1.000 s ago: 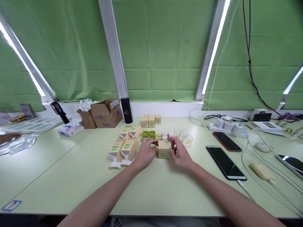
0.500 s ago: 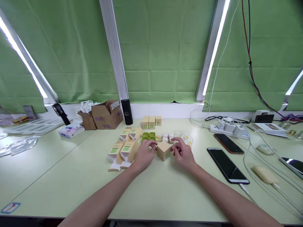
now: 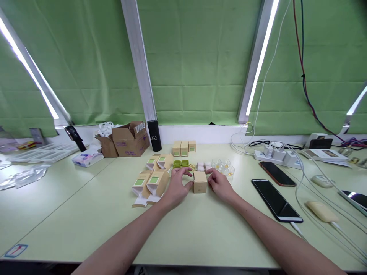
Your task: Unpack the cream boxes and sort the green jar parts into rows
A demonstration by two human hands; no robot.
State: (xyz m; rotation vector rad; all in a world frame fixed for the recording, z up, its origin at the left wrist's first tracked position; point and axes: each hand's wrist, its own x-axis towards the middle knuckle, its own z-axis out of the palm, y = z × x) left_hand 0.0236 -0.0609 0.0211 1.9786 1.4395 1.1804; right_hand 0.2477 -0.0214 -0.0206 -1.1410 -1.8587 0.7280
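Kraft-paper carton [image 3: 200, 182], small and cube-shaped, stands on the pale green table [image 3: 200, 229] in front of the person, held between both hands.

Going from the left: sheets of clear plastic wrap [image 3: 23, 176] and white moulded trays [image 3: 43, 152] lie at the far left, then a tissue pack [image 3: 87, 157] and an open corrugated box [image 3: 130, 138] beside a black cylinder [image 3: 154, 135]. Nearer the middle lie four unfolded cartons with green labels [image 3: 150, 180], their flaps open. Behind them stands a row of three closed cartons [image 3: 184, 148], with green jar lids [image 3: 180, 164] and small clear jars [image 3: 223, 165] in front of that row.

The left hand [image 3: 177, 188] presses its thumb and curled fingers against the carton's left face; the right hand [image 3: 220, 183] has its fingertips on the right face. Both pinch it lightly from the sides.

Judging by its thin board walls, the carton should be light and fairly stiff at the edges but easy to dent in the middle of a face. Its matt surface ought not to slip. A hold near the corners or on two opposite side faces looks safest, with gentle pressure so the walls do not buckle.

Further right lie two smartphones [image 3: 276, 198], a power strip [image 3: 275, 154] with chargers and trailing white cables [image 3: 315, 191].
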